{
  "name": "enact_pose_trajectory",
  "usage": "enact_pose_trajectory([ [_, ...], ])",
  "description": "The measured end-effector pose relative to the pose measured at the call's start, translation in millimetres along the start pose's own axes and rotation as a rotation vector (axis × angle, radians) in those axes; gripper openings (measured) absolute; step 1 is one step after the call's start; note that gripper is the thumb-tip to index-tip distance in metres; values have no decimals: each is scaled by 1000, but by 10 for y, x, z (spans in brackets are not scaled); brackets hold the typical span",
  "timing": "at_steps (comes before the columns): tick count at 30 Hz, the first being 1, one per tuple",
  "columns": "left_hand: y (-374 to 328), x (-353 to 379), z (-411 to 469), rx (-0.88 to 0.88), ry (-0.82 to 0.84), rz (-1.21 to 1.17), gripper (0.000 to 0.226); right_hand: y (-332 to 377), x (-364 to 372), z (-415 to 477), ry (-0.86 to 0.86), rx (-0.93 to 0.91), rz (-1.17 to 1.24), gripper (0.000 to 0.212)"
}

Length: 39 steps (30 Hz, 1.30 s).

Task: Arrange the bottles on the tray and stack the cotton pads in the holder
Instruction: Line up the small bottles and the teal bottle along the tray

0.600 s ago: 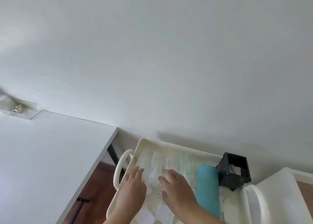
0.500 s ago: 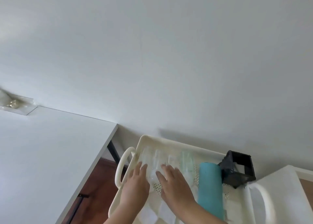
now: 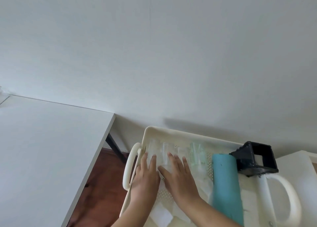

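The head camera looks down at a cream tray (image 3: 171, 131) with little holes in its floor and a big loop handle at each end. Both hands are over the left end of the tray. The left hand (image 3: 145, 177) lies flat with straight fingers, close to the left handle (image 3: 130, 165), and holds nothing. The right hand (image 3: 178, 175) is just beside it. Its fingers are spread wide and straight, and they rest on the clear bottles (image 3: 164, 150) that lie on their sides near the far left corner. I cannot tell how many clear bottles there are, because they are see-through and blurry. A pale green bottle (image 3: 197, 151) lies next to them, toward the middle. A big blue bottle (image 3: 226, 184) lies on its side further right, running from the far edge toward the near edge. The black holder (image 3: 241, 158) sits at the far right corner, right beside the blue bottle's far end, with something white inside. Soft white cotton pads (image 3: 161, 214) lie loose by the near edge, under the wrists. The clear bottles look light, hard and slippery, so they will likely roll. It is best to take each one round its middle with fingers and thumb. The pads look soft and thin, so pinch them gently at an edge.
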<state>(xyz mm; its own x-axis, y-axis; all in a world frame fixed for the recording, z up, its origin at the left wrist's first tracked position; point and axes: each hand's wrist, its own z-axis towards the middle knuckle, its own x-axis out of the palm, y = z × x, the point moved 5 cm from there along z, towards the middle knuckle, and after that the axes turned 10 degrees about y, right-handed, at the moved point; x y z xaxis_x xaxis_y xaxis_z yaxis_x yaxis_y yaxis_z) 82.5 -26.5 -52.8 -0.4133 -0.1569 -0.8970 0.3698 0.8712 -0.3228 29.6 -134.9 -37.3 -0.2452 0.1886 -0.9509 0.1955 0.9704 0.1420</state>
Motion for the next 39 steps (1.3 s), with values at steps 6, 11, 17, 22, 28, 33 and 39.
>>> enact_pose_trajectory([
  [6,-18,-37,4,18,-36,-139,56,4,90,66,-80,-8,31,43],
  [11,-114,-238,-33,52,-115,-289,51,-60,-70,-34,-100,-46,214,43],
  [17,-314,-611,88,69,-191,-370,34,-284,-458,84,-168,-80,445,41],
  [22,-353,-879,377,30,-123,-300,33,-475,-697,413,-70,-97,583,43],
  [28,-366,-1113,761,46,-49,-237,33,-541,-775,678,79,-94,615,47],
  [33,-260,-1188,871,174,91,-177,49,-572,-751,667,102,-79,678,51],
  [39,-95,-1243,968,315,267,-158,54,-588,-685,635,78,-63,710,51],
])
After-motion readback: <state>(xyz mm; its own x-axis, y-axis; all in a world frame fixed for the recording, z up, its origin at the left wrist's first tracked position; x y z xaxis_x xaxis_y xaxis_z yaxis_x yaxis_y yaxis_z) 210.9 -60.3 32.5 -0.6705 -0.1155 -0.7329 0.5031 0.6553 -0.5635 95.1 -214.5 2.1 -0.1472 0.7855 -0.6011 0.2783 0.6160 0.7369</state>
